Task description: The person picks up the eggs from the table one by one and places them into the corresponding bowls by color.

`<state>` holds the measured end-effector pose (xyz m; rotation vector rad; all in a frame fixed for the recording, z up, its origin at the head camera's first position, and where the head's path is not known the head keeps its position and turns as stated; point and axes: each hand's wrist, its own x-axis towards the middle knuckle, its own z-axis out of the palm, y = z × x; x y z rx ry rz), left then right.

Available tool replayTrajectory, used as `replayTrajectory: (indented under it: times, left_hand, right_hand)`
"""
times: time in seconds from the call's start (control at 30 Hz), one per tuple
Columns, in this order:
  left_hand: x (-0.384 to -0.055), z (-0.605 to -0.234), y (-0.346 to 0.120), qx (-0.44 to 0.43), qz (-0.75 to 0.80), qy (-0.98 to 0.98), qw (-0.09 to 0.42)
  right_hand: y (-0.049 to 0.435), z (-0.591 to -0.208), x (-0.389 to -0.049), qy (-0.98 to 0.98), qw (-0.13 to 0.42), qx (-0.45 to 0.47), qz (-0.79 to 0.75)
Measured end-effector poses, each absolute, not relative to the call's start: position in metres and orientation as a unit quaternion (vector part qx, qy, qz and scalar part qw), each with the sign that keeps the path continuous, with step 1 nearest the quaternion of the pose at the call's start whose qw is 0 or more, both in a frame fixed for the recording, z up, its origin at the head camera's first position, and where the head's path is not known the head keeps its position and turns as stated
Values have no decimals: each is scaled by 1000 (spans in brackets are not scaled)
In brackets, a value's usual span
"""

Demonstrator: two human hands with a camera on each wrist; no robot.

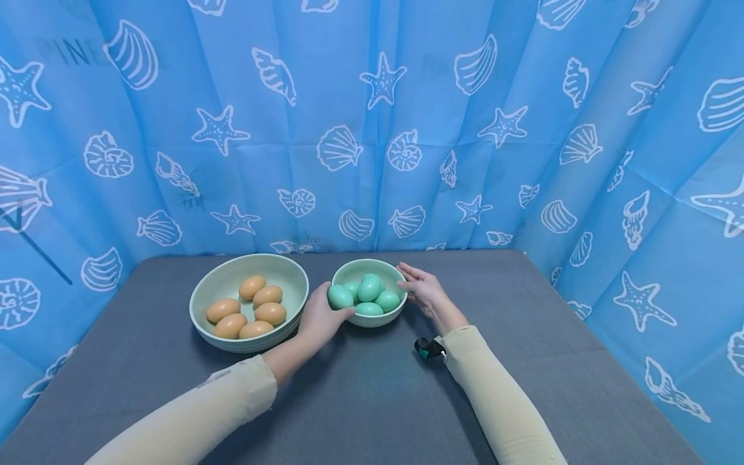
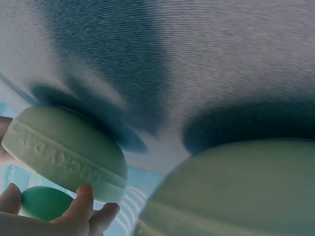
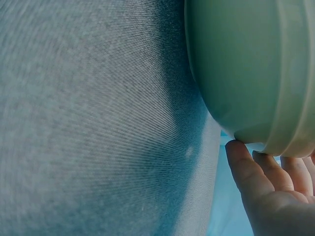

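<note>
A small pale green bowl (image 1: 366, 320) holds several mint green eggs (image 1: 369, 288). At its left rim my left hand (image 1: 323, 316) grips another green egg (image 2: 47, 202) between thumb and fingers; the egg overlaps the rim in the head view. My right hand (image 1: 427, 290) holds the bowl's right side, its thumb at the rim and its fingertips against the outer wall (image 3: 241, 83). Raised lettering shows on the small bowl's side (image 2: 59, 155) in the left wrist view.
A larger pale green bowl (image 1: 203, 284) stands just left of my left hand, with several brown eggs (image 1: 256, 329) in it. Grey cloth covers the table (image 1: 360, 400). Behind hangs a blue curtain (image 1: 360, 187) with white shells. A black band (image 1: 429, 349) is at the right wrist.
</note>
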<state>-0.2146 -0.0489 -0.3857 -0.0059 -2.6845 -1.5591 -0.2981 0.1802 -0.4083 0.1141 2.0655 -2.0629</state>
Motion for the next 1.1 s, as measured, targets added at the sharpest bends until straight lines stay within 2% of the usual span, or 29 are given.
replayTrajectory:
  times: [0.53,0.73,1.1]
  left_hand:
    - [-235,-393,-35,-12,-459,-888,11]
    - [-243,-393,-36,-16,-417,-909,-13]
    - [-246,-392,-32,-3,-433,-900,-47]
  right_hand:
    - [180,-409,-298,699,111,38,-705]
    - [180,-409,-297,697,112,34,-707]
    - [181,-409,-297,698,110,40,-706]
